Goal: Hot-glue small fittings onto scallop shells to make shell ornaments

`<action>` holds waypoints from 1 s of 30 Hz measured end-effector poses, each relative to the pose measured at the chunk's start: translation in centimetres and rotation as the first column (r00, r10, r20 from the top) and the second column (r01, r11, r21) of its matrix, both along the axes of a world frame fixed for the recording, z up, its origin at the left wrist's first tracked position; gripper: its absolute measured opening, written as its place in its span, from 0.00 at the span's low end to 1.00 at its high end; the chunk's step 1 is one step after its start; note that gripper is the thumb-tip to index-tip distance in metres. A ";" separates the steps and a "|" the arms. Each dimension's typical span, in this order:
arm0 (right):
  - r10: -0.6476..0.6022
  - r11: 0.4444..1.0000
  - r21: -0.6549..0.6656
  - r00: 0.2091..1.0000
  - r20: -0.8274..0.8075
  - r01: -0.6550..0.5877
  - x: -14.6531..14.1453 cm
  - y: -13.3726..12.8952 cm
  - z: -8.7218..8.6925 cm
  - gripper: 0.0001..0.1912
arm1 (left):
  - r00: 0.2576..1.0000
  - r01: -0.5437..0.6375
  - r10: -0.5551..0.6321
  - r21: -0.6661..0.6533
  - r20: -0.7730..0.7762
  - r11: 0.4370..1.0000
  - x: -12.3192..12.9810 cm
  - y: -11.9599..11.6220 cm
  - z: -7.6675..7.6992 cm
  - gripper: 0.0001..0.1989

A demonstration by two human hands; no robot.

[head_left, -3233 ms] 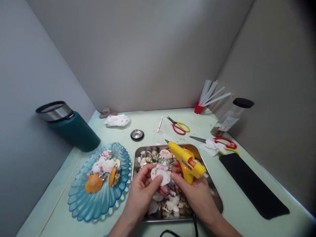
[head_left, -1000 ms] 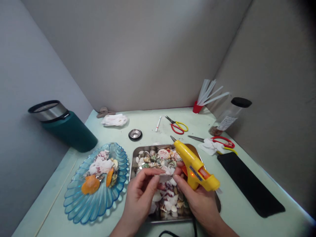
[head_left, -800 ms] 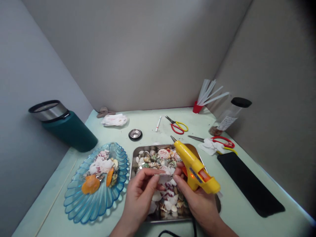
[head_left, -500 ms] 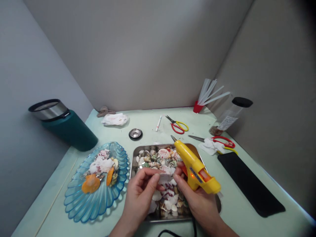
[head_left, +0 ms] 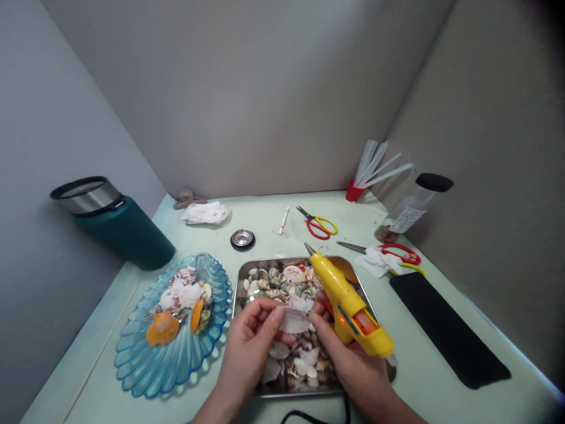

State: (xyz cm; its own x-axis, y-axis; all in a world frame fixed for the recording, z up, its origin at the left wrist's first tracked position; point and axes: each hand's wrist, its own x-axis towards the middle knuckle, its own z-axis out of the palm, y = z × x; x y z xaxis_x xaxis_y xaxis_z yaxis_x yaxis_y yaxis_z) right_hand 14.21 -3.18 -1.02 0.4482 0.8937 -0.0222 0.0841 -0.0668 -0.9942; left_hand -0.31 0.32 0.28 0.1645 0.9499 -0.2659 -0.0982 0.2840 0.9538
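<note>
Above the metal tray of seashells [head_left: 237,284], my left hand [head_left: 251,341] is closed, its thumb and fingers pinching the edge of a pale, ribbed seashell [head_left: 295,321]. A yellow hot glue gun [head_left: 348,300] is held in my right hand [head_left: 353,359], with its nozzle pointing up and away and an orange light glowing on its side. The thumb and fingertips of that same hand also meet at the right edge of the pale shell. Several small shells fill the tray under both hands, partly hidden by them.
Left of the tray, a blue shell-shaped dish [head_left: 145,365] holds several shells. A teal bottle [head_left: 128,232] stands behind it. Scissors [head_left: 320,227], a second pair in white tissue [head_left: 375,259], a clear jar [head_left: 408,212], glue sticks in a red cup [head_left: 354,191] and a black slab [head_left: 450,330] surround the tray.
The pale shell has tilted, so that more of its ribbed face shows. Both hands have shifted slightly, and the glue gun has tipped a little with the right one.
</note>
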 end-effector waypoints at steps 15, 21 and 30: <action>0.014 1.000 0.017 0.987 0.162 -0.017 0.4 0.0 -1.0 0.14 | 0.997 -0.073 0.073 -0.028 0.002 0.997 0.4 0.0 0.4 0.16; 0.051 0.998 -0.026 0.989 0.139 -0.048 0.3 -0.2 -0.1 0.13 | 0.999 -0.043 0.042 -0.010 -0.031 0.999 0.2 -0.1 0.3 0.16; 0.106 0.992 0.035 0.965 0.239 -0.118 0.9 -0.1 -1.2 0.12 | 0.999 0.012 -0.013 -0.039 -0.039 0.999 -0.1 -0.1 -0.5 0.15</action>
